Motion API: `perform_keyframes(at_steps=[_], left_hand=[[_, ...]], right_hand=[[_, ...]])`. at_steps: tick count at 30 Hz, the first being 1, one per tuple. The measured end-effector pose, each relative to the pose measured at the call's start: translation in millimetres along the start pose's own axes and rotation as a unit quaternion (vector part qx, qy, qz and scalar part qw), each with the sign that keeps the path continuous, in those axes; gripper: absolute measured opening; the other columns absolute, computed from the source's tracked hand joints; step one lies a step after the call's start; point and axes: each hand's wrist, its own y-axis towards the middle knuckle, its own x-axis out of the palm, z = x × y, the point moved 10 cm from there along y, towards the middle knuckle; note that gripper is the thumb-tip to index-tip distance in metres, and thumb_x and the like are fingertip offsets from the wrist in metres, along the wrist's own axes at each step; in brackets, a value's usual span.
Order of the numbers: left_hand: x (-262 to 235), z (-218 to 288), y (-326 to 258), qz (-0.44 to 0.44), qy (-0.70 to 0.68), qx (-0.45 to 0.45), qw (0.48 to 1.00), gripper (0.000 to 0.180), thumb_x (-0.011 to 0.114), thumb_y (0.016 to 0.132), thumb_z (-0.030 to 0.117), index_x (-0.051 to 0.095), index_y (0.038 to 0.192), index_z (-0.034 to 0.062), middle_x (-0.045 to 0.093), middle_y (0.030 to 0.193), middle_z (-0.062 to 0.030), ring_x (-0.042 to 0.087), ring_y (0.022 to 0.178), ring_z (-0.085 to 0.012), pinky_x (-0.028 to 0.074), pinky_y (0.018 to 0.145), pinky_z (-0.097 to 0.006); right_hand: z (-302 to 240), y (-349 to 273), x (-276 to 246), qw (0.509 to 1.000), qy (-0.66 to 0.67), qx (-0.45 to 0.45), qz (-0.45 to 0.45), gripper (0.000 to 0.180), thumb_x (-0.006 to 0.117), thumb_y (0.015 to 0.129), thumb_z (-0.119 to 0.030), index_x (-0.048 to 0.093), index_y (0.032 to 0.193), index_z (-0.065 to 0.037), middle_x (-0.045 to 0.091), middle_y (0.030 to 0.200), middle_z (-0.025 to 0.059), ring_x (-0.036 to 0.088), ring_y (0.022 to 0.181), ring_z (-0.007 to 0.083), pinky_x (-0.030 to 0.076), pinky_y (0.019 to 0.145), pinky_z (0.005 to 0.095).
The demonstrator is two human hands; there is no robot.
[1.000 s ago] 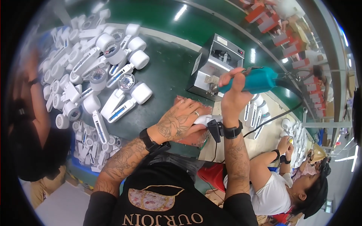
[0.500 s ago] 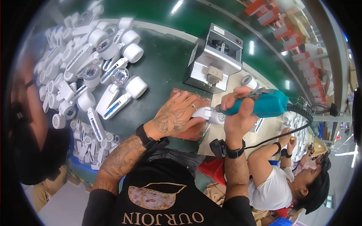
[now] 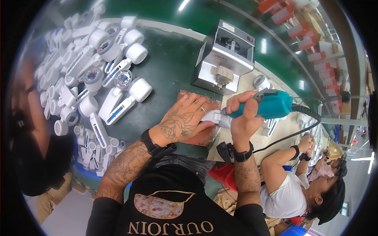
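Observation:
My left hand (image 3: 182,118) lies over a reddish-brown mat (image 3: 200,138), fingers closed on a small white plastic handheld fan (image 3: 213,117). Most of the fan's handle is hidden beneath that hand. In my right hand (image 3: 247,117) is a teal electric screwdriver (image 3: 274,104), held roughly level with its tip pointing left at the fan's hinge area. Whether the tip touches a screw cannot be made out. The right wrist and fingers cover part of the round fan head. A black coiled cable (image 3: 311,112) runs from the screwdriver's rear end.
Beyond my hands stands a grey and black box-shaped machine (image 3: 224,59). Many white fans (image 3: 94,74) are heaped on the green table at left, and a blue bin (image 3: 84,170) holds more. Another fan (image 3: 260,82) lies beside the machine. Co-workers (image 3: 285,188) sit on both sides.
My right hand and the screwdriver have shifted slightly left and away from me, covering more of the fan head. My left hand stays in place on the fan.

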Motion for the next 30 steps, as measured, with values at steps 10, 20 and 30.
perform_keyframes(at_steps=[10, 20, 30], left_hand=[[-2, 1, 0, -0.003, 0.029, -0.004, 1.000, 0.047, 0.065, 0.089, 0.032, 0.057, 0.128, 0.0065, 0.057, 0.118, -0.0113, 0.051, 0.111, -0.0295, 0.042, 0.099, -0.041], [-2, -1, -3, -0.003, -0.018, -0.003, 1.000, 0.047, 0.063, 0.090, 0.036, 0.057, 0.130, 0.0103, 0.058, 0.117, -0.0107, 0.051, 0.111, -0.0288, 0.042, 0.099, -0.041], [-4, 0, -4, 0.016, 0.009, 0.001, 1.000, 0.046, 0.061, 0.091, 0.036, 0.058, 0.130, 0.0119, 0.059, 0.113, -0.0096, 0.053, 0.106, -0.0284, 0.042, 0.095, -0.041]], right_hand=[[1, 1, 2, 1.000, 0.005, 0.013, -0.001, 0.038, 0.062, 0.097, -0.036, 0.050, 0.089, 0.000, 0.050, 0.067, 0.0086, 0.050, 0.058, 0.0187, 0.044, 0.054, 0.0325], [-27, 61, 31, 0.994, -0.068, -0.084, 0.020, 0.033, 0.055, 0.102, -0.032, 0.055, 0.100, 0.001, 0.054, 0.068, 0.0066, 0.054, 0.061, 0.0174, 0.044, 0.057, 0.0298], [-2, 54, 36, 0.998, -0.051, -0.027, -0.004, 0.029, 0.057, 0.099, -0.028, 0.054, 0.092, 0.000, 0.054, 0.066, 0.0076, 0.054, 0.058, 0.0186, 0.046, 0.057, 0.0312]])
